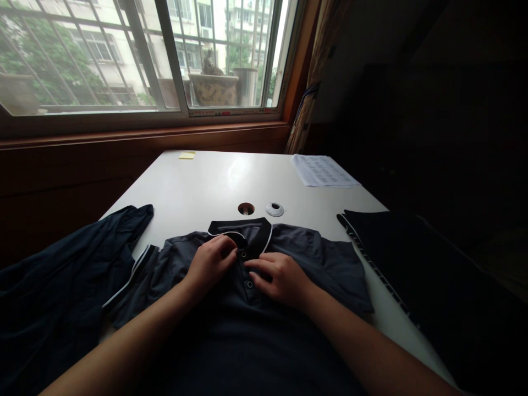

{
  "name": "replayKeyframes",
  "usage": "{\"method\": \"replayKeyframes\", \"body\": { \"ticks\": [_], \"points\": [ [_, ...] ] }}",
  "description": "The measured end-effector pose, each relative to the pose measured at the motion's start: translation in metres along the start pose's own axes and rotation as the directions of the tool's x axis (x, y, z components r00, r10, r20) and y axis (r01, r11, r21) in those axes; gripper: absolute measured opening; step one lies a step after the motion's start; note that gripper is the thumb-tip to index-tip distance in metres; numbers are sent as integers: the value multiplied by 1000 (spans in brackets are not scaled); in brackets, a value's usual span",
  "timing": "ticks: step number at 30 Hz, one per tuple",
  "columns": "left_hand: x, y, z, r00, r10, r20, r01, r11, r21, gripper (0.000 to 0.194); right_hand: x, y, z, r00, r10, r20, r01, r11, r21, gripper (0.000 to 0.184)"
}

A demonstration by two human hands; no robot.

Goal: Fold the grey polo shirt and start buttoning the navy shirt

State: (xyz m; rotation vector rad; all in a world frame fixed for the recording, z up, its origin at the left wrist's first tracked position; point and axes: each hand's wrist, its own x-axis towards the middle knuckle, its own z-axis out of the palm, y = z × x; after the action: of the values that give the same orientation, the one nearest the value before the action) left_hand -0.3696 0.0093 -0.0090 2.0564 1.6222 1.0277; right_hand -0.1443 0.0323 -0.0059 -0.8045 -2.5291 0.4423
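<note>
Grey cotton-like cloth makes up the short-sleeved shirt (pixel 235 302), which lies front up on the near part of the white desk (pixel 198 187), its dark, white-edged collar (pixel 264 234) pointing away from the person. Laid this way, the button strip (pixel 252 296) runs straight toward the wearer of the camera, which probably explains why both hands can meet over it without the arms crossing.

The left hand (pixel 230 254) comes in at the top of the strip, just below the collar, with thumb and fingertips narrowly apart; whether cloth is pinched there, I cannot tell. The right hand (pixel 249 269) rests on the other side, fingers bent and thumb a little separate, its tips beside the buttons. Its hold is also unclear. Working from opposite edges likely lets one hand steady the fabric for the other.

Dark garments flank the shirt, one on the left (pixel 61 275) and one on the right (pixel 412 264), perhaps set aside to keep the middle for it. Farther back, printed sheets (pixel 322 170) and a yellow note (pixel 187 155) sit near the far edge, seemingly out of the sleeves' way.
</note>
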Motion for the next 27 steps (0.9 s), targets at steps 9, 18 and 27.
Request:
{"method": "replayKeyframes", "body": {
  "ticks": [9,18,27],
  "points": [
    [1,0,-1,1000,-10,20,10,1000,20,7,1,0,0,1000,2,0,-2,1000,5,25],
    [0,0,0,1000,2,15,-2,1000,2,6,0,2,2,1000,-10,-7,10,1000,12,24],
    [-1,1,-1,998,-5,57,4,1000,5,6,1,1,1,1000,5,0,-5,1000,5,24]
  ]
}}
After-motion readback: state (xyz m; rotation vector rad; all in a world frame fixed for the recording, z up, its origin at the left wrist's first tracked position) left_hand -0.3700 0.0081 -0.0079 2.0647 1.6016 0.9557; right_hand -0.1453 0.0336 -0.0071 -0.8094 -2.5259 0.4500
